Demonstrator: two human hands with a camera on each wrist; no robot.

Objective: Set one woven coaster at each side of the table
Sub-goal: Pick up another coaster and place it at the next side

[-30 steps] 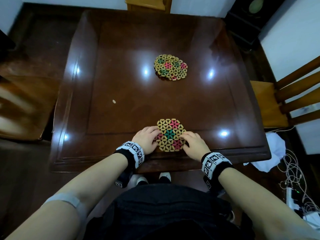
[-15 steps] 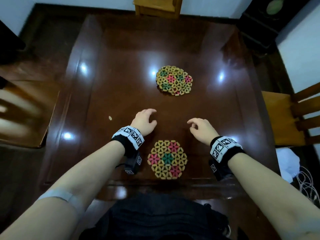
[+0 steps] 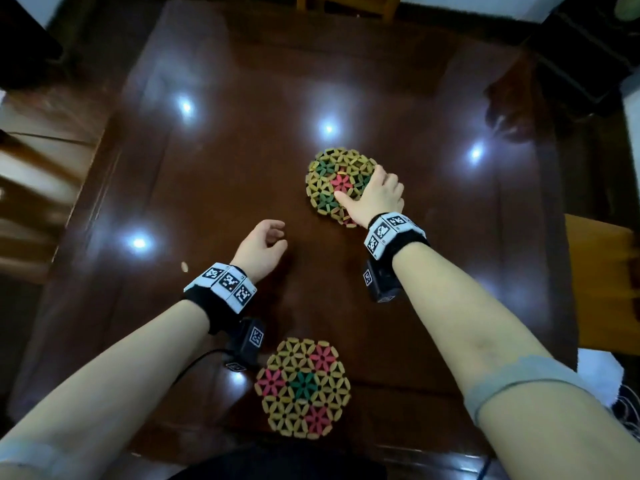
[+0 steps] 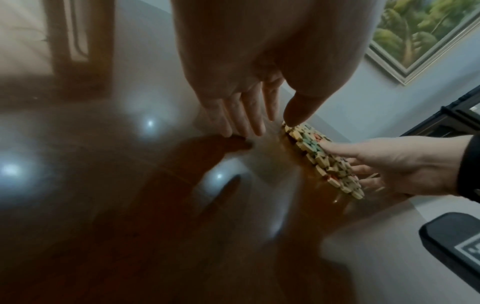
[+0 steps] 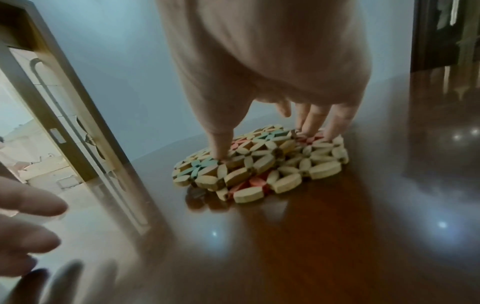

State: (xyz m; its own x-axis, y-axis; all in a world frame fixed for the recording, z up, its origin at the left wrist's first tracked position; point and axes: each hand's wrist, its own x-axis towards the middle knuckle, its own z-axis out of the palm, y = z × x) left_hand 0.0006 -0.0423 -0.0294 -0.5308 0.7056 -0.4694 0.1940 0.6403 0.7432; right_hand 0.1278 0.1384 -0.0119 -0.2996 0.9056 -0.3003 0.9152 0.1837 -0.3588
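A stack of woven coasters with pale, green and pink petals lies at the middle of the dark wooden table. My right hand rests on the stack, thumb tip and fingertips touching its top. One more woven coaster lies flat by the near edge, between my forearms. My left hand hovers low over bare wood to the left of the stack, fingers loose and holding nothing.
A yellow wooden chair seat stands at the right side and another chair at the far side. A small pale speck lies on the table's left part. White cloth lies on the floor at right.
Both hands let go of the near coaster and moved forward over the table. The right hand reached the middle stack and now touches it; the left stopped short of it.
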